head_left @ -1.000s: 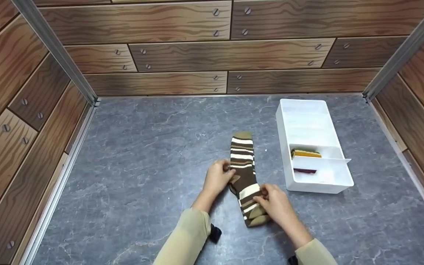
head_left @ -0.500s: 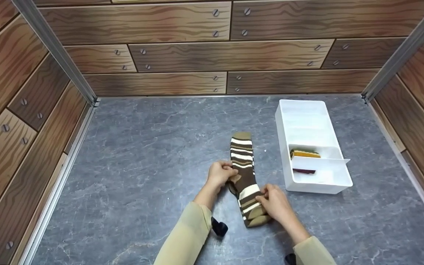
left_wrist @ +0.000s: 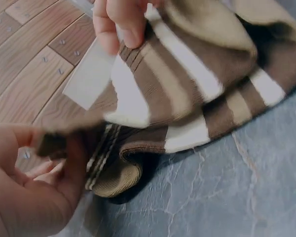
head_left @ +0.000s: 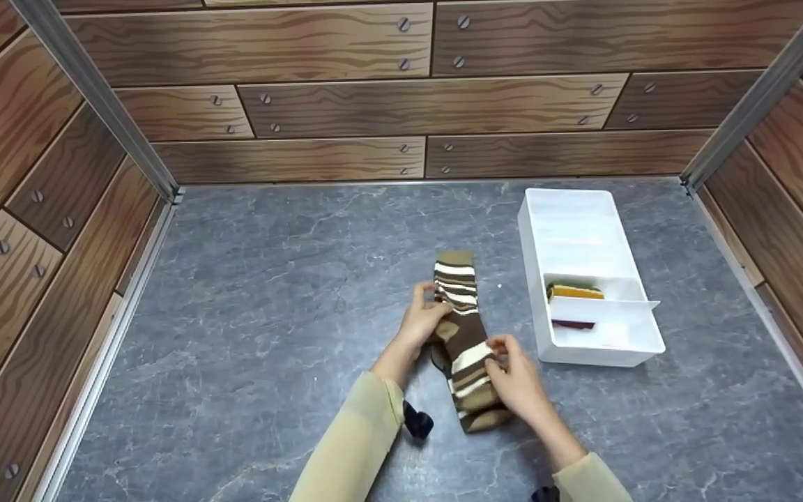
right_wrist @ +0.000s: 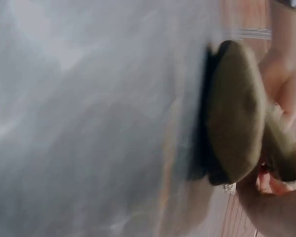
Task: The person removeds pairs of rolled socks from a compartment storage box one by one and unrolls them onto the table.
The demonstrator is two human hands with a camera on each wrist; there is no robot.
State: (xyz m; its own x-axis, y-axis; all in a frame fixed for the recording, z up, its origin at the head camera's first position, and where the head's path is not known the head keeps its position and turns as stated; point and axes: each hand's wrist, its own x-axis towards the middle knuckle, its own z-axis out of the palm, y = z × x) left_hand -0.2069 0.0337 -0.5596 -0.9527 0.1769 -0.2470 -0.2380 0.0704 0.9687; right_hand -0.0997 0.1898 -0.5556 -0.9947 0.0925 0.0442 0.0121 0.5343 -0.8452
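Two striped socks (head_left: pixel 468 328), brown, white and tan, lie one on the other before you in the head view, a little right of the middle of the grey bench (head_left: pixel 269 279) and well short of its back edge. Their long axis runs from the cuffs, towards the back edge, to the toes, towards the front edge, slanting slightly right at the toe end. Your left hand (head_left: pixel 422 322) is at their left side, nearer the cuffs; your right hand (head_left: pixel 516 376) is at their right side, nearer the toes, so the cloth lies between your two sets of fingers. The white divided box (head_left: pixel 600 355) stands apart, towards the bench's right edge, and your right hand is the nearer to it. Inside, a yellow-edged folded cloth (head_left: pixel 576 293) lies behind the divider (head_left: pixel 624 303) and a dark red piece (head_left: pixel 574 325) in front of it.

In the left wrist view, your left thumb and fingers pinch a dark fold of the cloth, while your right thumb presses on the upper sock's edge by a white band. The toe ends point away from your left hand.

In the right wrist view, blur hides much: a tan toe bulges over the bench, and your right thumb and finger seem to nip the cloth beyond it; how firmly, you cannot tell from here
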